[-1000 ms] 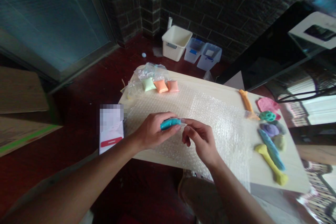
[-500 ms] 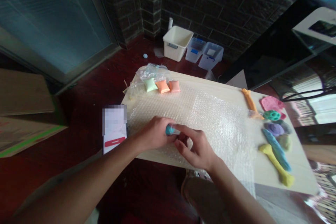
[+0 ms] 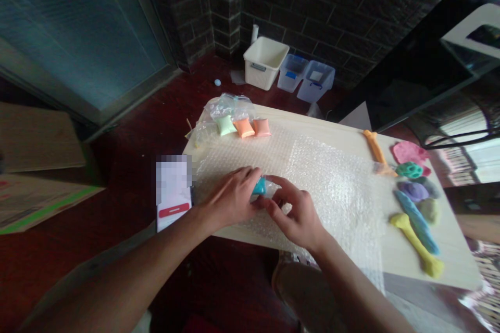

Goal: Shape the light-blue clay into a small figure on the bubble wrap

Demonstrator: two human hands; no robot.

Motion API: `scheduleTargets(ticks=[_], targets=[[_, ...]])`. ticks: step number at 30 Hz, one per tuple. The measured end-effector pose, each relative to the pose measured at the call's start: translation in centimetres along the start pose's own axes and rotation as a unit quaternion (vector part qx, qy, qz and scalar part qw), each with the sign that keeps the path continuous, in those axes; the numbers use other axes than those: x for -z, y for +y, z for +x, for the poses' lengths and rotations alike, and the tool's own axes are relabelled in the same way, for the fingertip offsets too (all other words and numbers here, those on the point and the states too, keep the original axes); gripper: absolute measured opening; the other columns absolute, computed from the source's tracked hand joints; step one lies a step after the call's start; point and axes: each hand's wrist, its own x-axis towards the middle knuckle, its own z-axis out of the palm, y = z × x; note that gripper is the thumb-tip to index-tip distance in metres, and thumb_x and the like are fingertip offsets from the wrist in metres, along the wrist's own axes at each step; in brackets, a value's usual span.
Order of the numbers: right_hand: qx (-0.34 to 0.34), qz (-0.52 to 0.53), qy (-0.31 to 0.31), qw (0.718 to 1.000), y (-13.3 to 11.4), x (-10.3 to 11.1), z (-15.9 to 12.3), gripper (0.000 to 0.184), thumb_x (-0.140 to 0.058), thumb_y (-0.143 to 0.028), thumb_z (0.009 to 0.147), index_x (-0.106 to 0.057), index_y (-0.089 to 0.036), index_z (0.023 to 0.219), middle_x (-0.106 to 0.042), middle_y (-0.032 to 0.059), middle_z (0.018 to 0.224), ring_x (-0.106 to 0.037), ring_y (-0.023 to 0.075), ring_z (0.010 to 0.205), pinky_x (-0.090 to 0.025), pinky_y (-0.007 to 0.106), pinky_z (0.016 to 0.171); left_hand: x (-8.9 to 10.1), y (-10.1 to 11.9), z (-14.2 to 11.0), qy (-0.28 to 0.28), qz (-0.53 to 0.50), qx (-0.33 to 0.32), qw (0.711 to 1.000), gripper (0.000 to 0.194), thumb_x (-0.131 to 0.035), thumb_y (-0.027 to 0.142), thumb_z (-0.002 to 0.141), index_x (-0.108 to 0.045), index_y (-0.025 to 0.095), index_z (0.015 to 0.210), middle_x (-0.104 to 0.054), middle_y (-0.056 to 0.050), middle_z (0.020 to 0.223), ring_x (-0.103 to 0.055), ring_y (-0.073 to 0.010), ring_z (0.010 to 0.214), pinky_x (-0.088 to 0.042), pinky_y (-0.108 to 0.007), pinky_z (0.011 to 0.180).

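Note:
A small packet of teal modelling clay point(image 3: 259, 186) is held between my two hands over the bubble wrap point(image 3: 328, 187). My left hand point(image 3: 234, 197) is closed around its left side, covering part of it. On the right, my right hand point(image 3: 295, 213) has curled fingers at the packet's clear wrapper edge, index finger above and thumb below. Beyond my hands lie a green clay packet point(image 3: 225, 125), an orange packet point(image 3: 244, 128) and a salmon packet point(image 3: 261, 127), beside a crumpled clear plastic bag point(image 3: 228, 106).
On the table's right side are a yellow bone-shaped clay piece point(image 3: 417, 245), a blue clay strip point(image 3: 417, 221), an orange clay bone point(image 3: 375, 146), a pink clay piece point(image 3: 409, 153) and several other lumps. A phone point(image 3: 174, 192) stands at the left edge. Bins point(image 3: 261, 75) sit on the floor behind.
My left fingers have shifted over the top of the teal packet, and more of its teal face shows now. My right hand stays close beside it. The view has moved slightly.

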Motion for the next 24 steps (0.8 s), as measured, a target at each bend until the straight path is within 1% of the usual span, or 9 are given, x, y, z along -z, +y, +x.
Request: scheduleTargets(ticks=[3,5,10,12,14,16,18,20,24], targets=[[-0.060,0.148,-0.013,0.987,0.0,0.0,0.2,0.051,-0.065,-0.045,0.097,-0.059,-0.012,0.136,-0.065,-0.0015,0.066,-0.057,0.0133,0.054,-0.044,0.026,0.050,-0.1,0.1,-0.2,0.004,0.041,-0.043,0.998,0.019,-0.057,0.030,0.096,-0.054,0.016,0.108,-0.062,-0.014,0.109,-0.062,-0.0300,0.101,-0.052,-0.043,0.087],[-0.092,0.201,-0.022,0.975,0.0,0.0,0.4,0.053,-0.065,-0.047,0.096,-0.059,-0.011,0.135,-0.064,-0.0025,0.062,-0.054,0.0124,0.050,-0.043,0.025,0.048,-0.1,0.0,-0.3,-0.006,0.066,-0.060,0.996,0.014,-0.054,0.025,0.097,-0.053,0.016,0.108,-0.060,-0.014,0.110,-0.061,-0.0291,0.102,-0.051,-0.042,0.087],[-0.146,0.181,-0.038,0.972,0.0,0.0,0.5,0.054,-0.072,-0.046,0.092,-0.064,-0.008,0.130,-0.064,-0.0023,0.057,-0.051,0.0110,0.044,-0.039,0.023,0.044,-0.4,-0.3,-0.4,-0.012,0.098,-0.061,0.993,0.016,-0.045,0.012,0.098,-0.054,0.015,0.112,-0.059,-0.014,0.113,-0.061,-0.0266,0.100,-0.049,-0.037,0.080],[-0.155,0.212,-0.046,0.964,0.0,0.0,0.5,0.057,-0.073,-0.046,0.090,-0.064,-0.008,0.132,-0.065,-0.0019,0.057,-0.051,0.0111,0.043,-0.040,0.023,0.043,-0.3,-0.3,-0.4,-0.005,0.107,-0.056,0.993,0.019,-0.043,0.008,0.098,-0.054,0.016,0.111,-0.060,-0.014,0.113,-0.062,-0.0246,0.098,-0.047,-0.034,0.077],[-0.157,0.263,-0.050,0.951,-0.1,0.1,0.5,0.060,-0.070,-0.049,0.092,-0.062,-0.008,0.134,-0.066,-0.0016,0.057,-0.052,0.0111,0.042,-0.041,0.024,0.043,-0.1,-0.2,-0.3,-0.004,0.100,-0.034,0.994,0.016,-0.044,0.010,0.098,-0.054,0.018,0.108,-0.064,-0.012,0.108,-0.064,-0.0233,0.093,-0.044,-0.032,0.072],[-0.150,0.287,-0.057,0.944,-0.3,0.1,0.5,0.061,-0.068,-0.051,0.093,-0.062,-0.008,0.135,-0.066,-0.0020,0.057,-0.050,0.0107,0.041,-0.040,0.024,0.042,0.2,-0.2,-0.2,-0.015,0.078,0.010,0.997,0.008,-0.050,0.020,0.100,-0.054,0.020,0.106,-0.068,-0.009,0.096,-0.065,-0.0233,0.085,-0.040,-0.031,0.067],[-0.130,0.264,-0.070,0.953,-0.6,0.2,0.4,0.059,-0.068,-0.050,0.094,-0.062,-0.010,0.136,-0.064,-0.0031,0.058,-0.049,0.0098,0.042,-0.038,0.023,0.042,0.7,-0.1,-0.2,-0.029,0.057,0.057,0.996,0.018,-0.061,0.034,0.097,-0.055,0.021,0.108,-0.069,-0.007,0.088,-0.067,-0.0240,0.078,-0.037,-0.031,0.063],[-0.098,0.199,-0.086,0.971,-0.9,0.2,0.3,0.054,-0.068,-0.045,0.095,-0.062,-0.011,0.137,-0.060,-0.0048,0.058,-0.048,0.0095,0.046,-0.036,0.023,0.045,1.0,-0.1,-0.1,-0.038,0.051,0.087,0.994,0.031,-0.070,0.043,0.091,-0.056,0.023,0.109,-0.071,-0.006,0.085,-0.068,-0.0253,0.076,-0.035,-0.031,0.062],[-0.059,0.056,-0.097,0.992,-1.4,0.2,0.0,0.042,-0.064,-0.037,0.098,-0.064,-0.014,0.133,-0.056,-0.0064,0.057,-0.045,0.0092,0.049,-0.034,0.025,0.048,1.1,-0.2,-0.2,-0.046,0.057,0.090,0.993,0.028,-0.070,0.034,0.087,-0.056,0.024,0.110,-0.073,-0.006,0.085,-0.070,-0.0263,0.076,-0.035,-0.031,0.062]])
